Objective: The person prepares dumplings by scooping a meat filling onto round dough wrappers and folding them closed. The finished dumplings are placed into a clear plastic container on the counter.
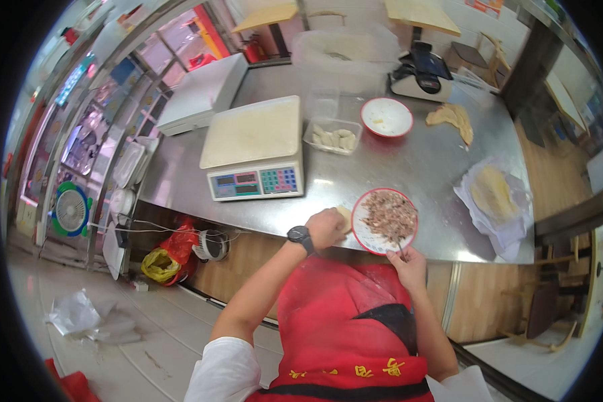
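Observation:
My left hand [328, 227], with a dark watch on its wrist, holds a round dough wrapper [344, 220] at the table's front edge. Just right of it sits a red-rimmed bowl [360, 236] of minced meat filling [388, 213]. Between the fingers of my right hand [409, 267] is the handle of a thin metal utensil [401, 248], whose tip reaches into the filling. Its working end is hidden there. A clear plastic box [331, 146] farther back contains several folded dumplings [335, 136].
Left on the steel table [326, 183] stands a digital scale [254, 151]. A second red-rimmed bowl [386, 116], a flattened dough piece [452, 119] and dough on white plastic [497, 196] lie to the right. Behind are stacked plastic containers [344, 55] and a payment terminal [424, 75].

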Demonstrator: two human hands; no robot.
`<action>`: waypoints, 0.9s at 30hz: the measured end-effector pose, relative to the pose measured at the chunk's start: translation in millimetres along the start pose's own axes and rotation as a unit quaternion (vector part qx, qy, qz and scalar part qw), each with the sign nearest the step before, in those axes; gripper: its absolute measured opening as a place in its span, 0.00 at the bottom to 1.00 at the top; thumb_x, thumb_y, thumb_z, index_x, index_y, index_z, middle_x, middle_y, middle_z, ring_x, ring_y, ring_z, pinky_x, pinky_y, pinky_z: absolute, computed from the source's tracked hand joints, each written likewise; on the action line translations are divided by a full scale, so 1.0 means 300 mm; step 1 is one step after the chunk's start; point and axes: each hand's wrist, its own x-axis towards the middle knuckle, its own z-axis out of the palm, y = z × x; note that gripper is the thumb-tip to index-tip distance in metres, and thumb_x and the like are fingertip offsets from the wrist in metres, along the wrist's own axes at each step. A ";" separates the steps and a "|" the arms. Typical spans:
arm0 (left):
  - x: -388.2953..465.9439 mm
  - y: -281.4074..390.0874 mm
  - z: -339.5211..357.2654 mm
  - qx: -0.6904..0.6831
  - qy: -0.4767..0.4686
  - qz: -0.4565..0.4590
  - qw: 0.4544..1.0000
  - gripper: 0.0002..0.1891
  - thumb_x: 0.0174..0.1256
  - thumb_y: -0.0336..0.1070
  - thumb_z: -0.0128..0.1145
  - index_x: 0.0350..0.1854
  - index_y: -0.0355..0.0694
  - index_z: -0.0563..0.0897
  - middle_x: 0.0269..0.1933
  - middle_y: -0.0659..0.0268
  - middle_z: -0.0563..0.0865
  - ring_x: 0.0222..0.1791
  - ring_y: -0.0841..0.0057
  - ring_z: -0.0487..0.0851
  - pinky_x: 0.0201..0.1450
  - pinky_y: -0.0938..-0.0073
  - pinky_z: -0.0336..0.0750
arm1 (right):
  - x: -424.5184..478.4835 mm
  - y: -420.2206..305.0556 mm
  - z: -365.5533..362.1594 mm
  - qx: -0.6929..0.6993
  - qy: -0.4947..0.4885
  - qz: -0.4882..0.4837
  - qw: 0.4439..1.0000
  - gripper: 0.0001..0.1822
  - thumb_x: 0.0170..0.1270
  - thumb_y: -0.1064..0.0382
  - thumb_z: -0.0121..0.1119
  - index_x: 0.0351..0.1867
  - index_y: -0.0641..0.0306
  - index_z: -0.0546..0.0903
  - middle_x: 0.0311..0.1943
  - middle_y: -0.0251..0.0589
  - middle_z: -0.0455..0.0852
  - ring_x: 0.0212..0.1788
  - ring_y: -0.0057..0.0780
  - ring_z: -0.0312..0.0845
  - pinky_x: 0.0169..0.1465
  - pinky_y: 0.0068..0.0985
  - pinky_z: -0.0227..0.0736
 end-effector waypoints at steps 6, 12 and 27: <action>0.015 0.029 -0.057 -0.017 -0.020 0.007 1.000 0.11 0.55 0.42 0.60 0.28 0.39 0.82 0.36 0.52 0.82 0.39 0.54 0.81 0.45 0.58 0.75 | 0.089 0.067 -0.015 0.020 0.073 -0.049 0.996 0.11 0.57 0.66 0.69 0.25 0.64 0.77 0.22 0.27 0.78 0.26 0.13 0.69 0.30 0.17 0.63; -0.006 0.038 -0.059 0.043 -0.015 0.057 0.997 0.10 0.58 0.39 0.57 0.32 0.36 0.80 0.42 0.53 0.81 0.42 0.56 0.81 0.46 0.60 0.77 | 0.182 0.052 -0.137 -0.017 0.126 -0.074 0.989 0.09 0.62 0.64 0.64 0.32 0.70 0.80 0.30 0.35 0.84 0.35 0.17 0.75 0.41 0.21 0.71; 0.037 -0.068 -0.061 -0.413 0.220 -0.057 0.882 0.12 0.71 0.38 0.46 0.38 0.34 0.77 0.37 0.60 0.81 0.38 0.67 0.82 0.43 0.66 0.74 | 0.140 -0.191 -0.158 -0.250 0.002 -0.099 0.963 0.16 0.66 0.55 0.56 0.49 0.60 0.84 0.33 0.49 0.87 0.38 0.39 0.85 0.44 0.31 0.75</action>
